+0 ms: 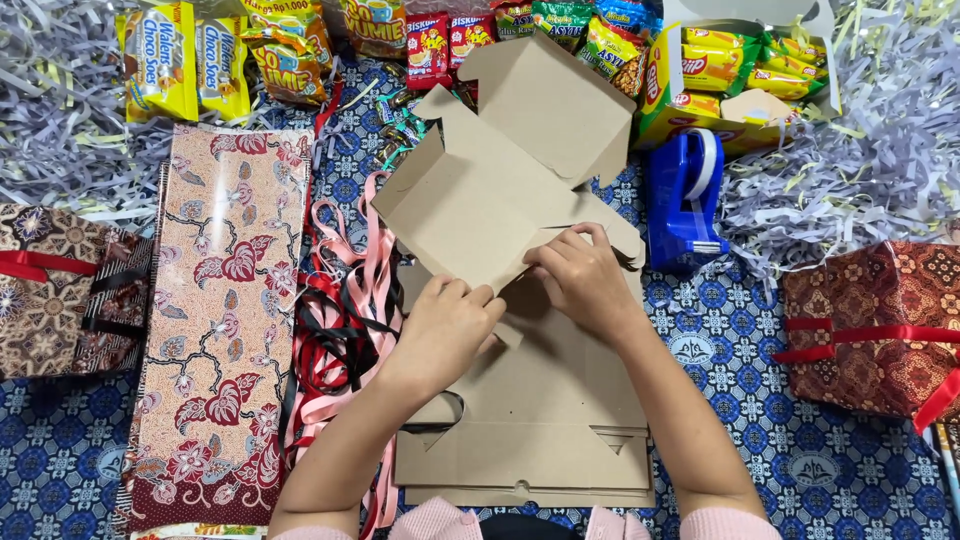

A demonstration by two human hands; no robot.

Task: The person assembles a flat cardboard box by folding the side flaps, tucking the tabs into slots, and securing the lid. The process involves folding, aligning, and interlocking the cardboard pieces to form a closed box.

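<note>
Holding the flat cardboard box (480, 200) up in front of you, your left hand (445, 325) and right hand (585, 280) both pinch its lower flaps. It looks light and stiff but bends easily, so grip near the folds. Pink ribbons (365, 290) lie left of your hands.

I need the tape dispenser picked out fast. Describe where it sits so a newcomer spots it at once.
Start at the flat brown cardboard box that both hands are folding in the middle. Just to its right, below the open carton of yellow snack packs, stands the tape dispenser. It is the only solid blue plastic item, with a white roll on top.
</note>
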